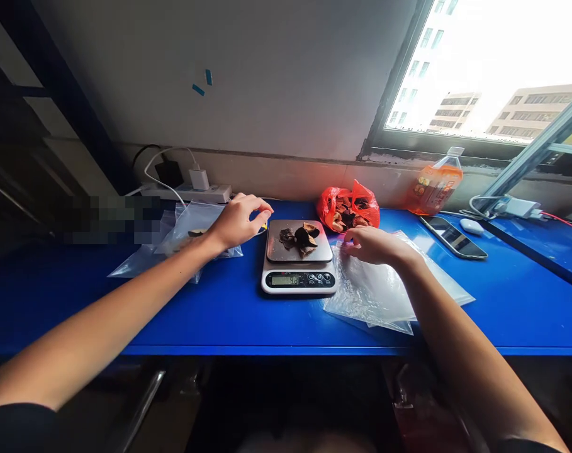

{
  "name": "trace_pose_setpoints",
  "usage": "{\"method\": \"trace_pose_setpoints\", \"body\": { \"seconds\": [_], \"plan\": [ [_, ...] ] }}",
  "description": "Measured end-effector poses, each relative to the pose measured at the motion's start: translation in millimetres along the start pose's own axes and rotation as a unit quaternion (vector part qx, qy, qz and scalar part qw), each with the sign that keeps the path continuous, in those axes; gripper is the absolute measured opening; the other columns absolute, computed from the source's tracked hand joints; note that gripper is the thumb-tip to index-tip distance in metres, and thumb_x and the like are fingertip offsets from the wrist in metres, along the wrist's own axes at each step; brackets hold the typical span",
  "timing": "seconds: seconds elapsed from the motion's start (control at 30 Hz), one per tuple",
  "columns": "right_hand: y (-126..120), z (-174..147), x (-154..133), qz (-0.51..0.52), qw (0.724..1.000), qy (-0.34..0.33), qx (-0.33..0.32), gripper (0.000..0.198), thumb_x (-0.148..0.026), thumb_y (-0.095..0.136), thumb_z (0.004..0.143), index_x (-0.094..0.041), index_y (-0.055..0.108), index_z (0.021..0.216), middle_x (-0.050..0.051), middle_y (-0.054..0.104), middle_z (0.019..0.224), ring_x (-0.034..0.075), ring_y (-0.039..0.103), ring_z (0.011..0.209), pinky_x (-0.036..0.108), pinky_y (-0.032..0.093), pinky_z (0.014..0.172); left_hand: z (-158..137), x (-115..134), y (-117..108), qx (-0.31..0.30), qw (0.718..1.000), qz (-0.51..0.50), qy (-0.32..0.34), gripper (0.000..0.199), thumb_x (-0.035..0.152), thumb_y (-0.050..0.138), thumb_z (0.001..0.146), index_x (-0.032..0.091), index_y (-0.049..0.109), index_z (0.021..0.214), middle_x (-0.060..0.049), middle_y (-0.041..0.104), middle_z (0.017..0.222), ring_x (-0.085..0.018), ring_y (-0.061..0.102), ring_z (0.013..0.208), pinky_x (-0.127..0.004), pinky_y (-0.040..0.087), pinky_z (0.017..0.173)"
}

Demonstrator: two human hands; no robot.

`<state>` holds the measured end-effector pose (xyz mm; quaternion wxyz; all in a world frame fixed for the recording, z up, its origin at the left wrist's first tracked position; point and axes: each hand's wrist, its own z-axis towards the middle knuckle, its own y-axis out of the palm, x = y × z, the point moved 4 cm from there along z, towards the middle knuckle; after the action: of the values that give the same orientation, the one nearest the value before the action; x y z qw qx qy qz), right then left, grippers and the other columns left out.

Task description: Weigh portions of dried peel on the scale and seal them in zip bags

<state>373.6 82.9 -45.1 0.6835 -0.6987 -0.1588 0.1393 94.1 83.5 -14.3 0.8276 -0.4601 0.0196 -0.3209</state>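
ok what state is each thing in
Scale: on, digits showing, dark curled pieces on top
Red bag: open, brown pieces inside
Clear bags at right: lying flat, overlapping
Clear bags at left: overlapping, something dark showing
Phone: face up, screen dark
Bottle: looks capped
White charger: plugged into power strip
Left hand: fingers bent
Right hand: fingers curled

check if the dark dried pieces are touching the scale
Touching: the head view shows the dark dried pieces lying directly on top of the scale.
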Motion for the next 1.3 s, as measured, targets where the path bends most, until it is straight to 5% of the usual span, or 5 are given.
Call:
{"method": "trace_pose_setpoints", "body": {
  "seconds": [0.43,0.7,1.03,1.3],
  "plan": [
    [0.2,1.8,-11.1,-0.024,0.999,0.028,0.035,0.028,-0.024,0.059,0.085,-0.017,0.062,0.112,0.012,0.069,0.111,0.025,0.064,0.099,0.031,0.047,0.072,-18.9,2.0,-3.8,0.009,1.000,0.005,0.001,0.026,0.033,0.049,0.089,0.020,0.072,0.092,-0.005,0.076,0.099,-0.025,0.063,0.096,-0.040,0.048,0.091],
    [-0.3,1.8,-12.6,-0.028,0.999,0.034,0.019,0.026,-0.036,0.057,0.090,-0.019,0.066,0.107,0.014,0.070,0.105,0.030,0.065,0.098,0.032,0.046,0.067,-18.4,0.3,-7.6,0.004,1.000,0.016,0.012,0.028,0.032,0.049,0.091,0.017,0.072,0.093,-0.007,0.075,0.098,-0.024,0.063,0.094,-0.039,0.048,0.091],
    [6.0,6.6,-8.8,0.008,0.999,0.047,0.006,0.039,-0.015,0.056,0.084,-0.014,0.055,0.123,0.017,0.069,0.106,0.032,0.058,0.111,0.033,0.045,0.075,-24.4,17.5,5.5,-0.031,0.998,-0.017,0.051,0.023,0.029,0.051,0.091,0.018,0.071,0.092,-0.005,0.073,0.093,-0.022,0.061,0.091,-0.037,0.048,0.087],
    [10.3,8.0,-9.0,0.053,0.999,0.012,0.006,0.037,-0.012,0.051,0.086,-0.017,0.056,0.122,0.013,0.070,0.102,0.027,0.062,0.097,0.032,0.044,0.075,-26.9,21.7,2.0,-0.031,0.998,-0.041,0.039,0.016,0.025,0.054,0.089,0.021,0.069,0.092,-0.003,0.072,0.092,-0.022,0.060,0.091,-0.037,0.049,0.086]
  ]
}}
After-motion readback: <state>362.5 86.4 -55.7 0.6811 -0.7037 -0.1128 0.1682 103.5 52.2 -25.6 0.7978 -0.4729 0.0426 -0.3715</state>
